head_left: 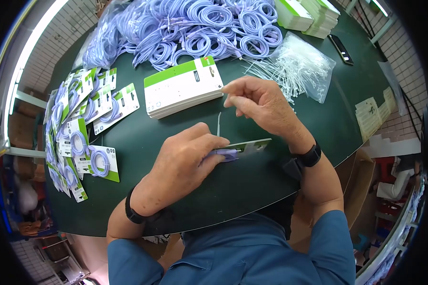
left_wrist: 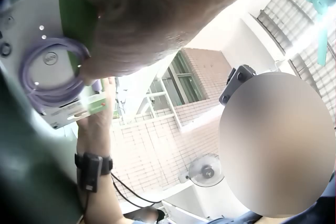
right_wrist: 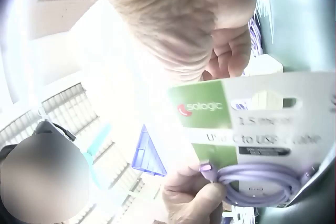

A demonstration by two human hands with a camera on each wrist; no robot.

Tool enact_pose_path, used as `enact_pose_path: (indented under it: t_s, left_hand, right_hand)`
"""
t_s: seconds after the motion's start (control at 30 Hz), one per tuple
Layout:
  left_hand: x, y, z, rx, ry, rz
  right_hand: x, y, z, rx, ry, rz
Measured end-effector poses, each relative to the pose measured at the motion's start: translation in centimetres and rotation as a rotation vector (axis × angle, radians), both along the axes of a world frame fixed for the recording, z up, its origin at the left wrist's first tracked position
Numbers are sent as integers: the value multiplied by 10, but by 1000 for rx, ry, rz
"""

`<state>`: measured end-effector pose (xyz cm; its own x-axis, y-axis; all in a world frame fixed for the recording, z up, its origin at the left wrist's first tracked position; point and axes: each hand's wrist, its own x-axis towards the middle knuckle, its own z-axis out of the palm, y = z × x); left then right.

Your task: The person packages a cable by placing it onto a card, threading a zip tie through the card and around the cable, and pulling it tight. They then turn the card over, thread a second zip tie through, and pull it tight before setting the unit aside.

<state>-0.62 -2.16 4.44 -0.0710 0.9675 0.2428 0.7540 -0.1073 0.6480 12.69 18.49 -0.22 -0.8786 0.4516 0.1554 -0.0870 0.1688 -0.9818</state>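
My left hand (head_left: pixel 183 151) pinches a green-and-white cable card (right_wrist: pixel 310 108) near the table's front, its edge turned up to the head camera. A coiled light-purple USB cable (right_wrist: pixel 257 184) lies flat against the card's printed face, with my left thumb and fingers over one side of the coil. From behind the card a thin white cable tie (head_left: pixel 218 124) sticks up. My right hand (head_left: pixel 266 105) hovers above and to the right of the card, fingers loosely bent, with a gap between thumb and forefinger and no object seen in it.
A stack of blank cards (head_left: pixel 180 88) lies just beyond the hands. Finished carded cables (head_left: pixel 78 142) pile up at left. Many purple cable coils (head_left: pixel 199 28) heap at the back. Right of them are a bag of cable ties (head_left: pixel 302 64), more card stacks (head_left: pixel 295 16) and a phone (head_left: pixel 341 50).
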Motion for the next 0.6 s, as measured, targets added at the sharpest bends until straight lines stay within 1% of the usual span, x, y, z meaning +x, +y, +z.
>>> enact_pose_path:
  t_s: [0.1, 0.13, 0.23, 0.27, 0.37, 0.4, 0.5, 0.53, 0.6]
  left_hand:
    - [-17, 3, -5, 94, -101, 201]
    - [-21, 4, -7, 105, -87, 205]
    - [-35, 9, -19, 301, -794, 322]
    - [-38, 10, -24, 315, -788, 322]
    - [-38, 15, -41, 398, -975, 365]
    - [-37, 15, -46, 404, -978, 364]
    - [-33, 17, -60, 350, -1186, 317]
    - [-32, 17, -63, 345, -1190, 315]
    - [-32, 20, -66, 250, -1404, 317]
  right_hand:
    - [6, 15, 4, -127, 31, -130]
    - [7, 19, 2, -119, 45, -124]
    - [9, 24, -4, -407, 238, -112]
    - [7, 20, -4, -397, 245, -103]
    - [1, -7, -1, -195, 284, -46]
    - [-3, -17, -3, -189, 281, -44]
    - [-11, -40, -14, -307, 267, -17]
    - [-9, -39, -14, -308, 263, -22]
    - [-6, -34, -10, -234, 200, -10]
